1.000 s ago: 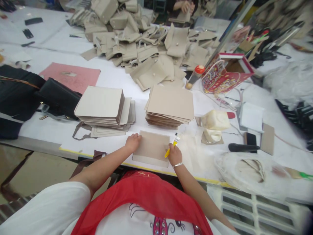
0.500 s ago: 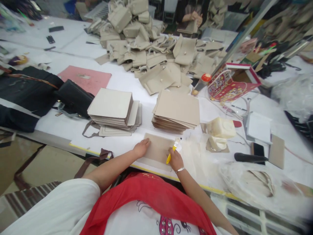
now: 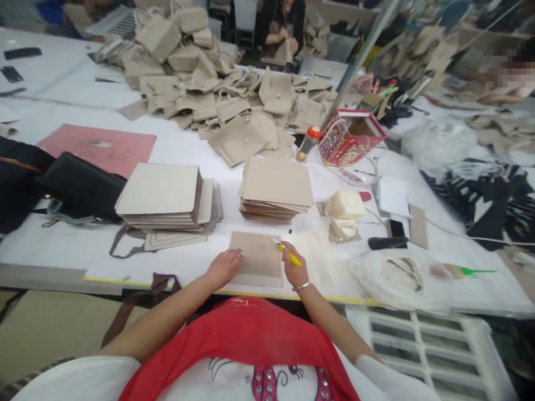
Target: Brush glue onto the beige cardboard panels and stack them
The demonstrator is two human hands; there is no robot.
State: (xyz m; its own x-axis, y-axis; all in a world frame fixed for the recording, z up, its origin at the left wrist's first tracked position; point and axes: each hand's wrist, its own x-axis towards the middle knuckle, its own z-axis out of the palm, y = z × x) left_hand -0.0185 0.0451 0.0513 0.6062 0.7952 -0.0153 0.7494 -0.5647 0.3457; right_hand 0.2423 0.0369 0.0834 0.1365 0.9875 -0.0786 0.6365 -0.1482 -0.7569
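Observation:
A flat beige panel (image 3: 259, 262) lies on the white table right in front of me. My left hand (image 3: 225, 267) rests on its left edge with the fingers stretched out. My right hand (image 3: 296, 267) is closed round a yellow-handled brush (image 3: 293, 258), its bristles at the panel's upper right. Behind the panel stands a stack of beige pieces (image 3: 278, 186). To its left is a second stack of paler boards (image 3: 161, 189), with a brown strap (image 3: 121, 242) beside it.
A heap of beige bags (image 3: 234, 89) fills the back. On the right are a red patterned paper bag (image 3: 351, 136), a cream block (image 3: 346, 204), a black-handled tool (image 3: 388, 243) and a plastic bag (image 3: 401, 278). Black bags (image 3: 79, 184) lie left. A co-worker (image 3: 282, 36) sits across.
My view has swung right, so things sit further left. The brush has tipped from pointing up and away to pointing left over the panel. My left hand stays at the panel's left edge.

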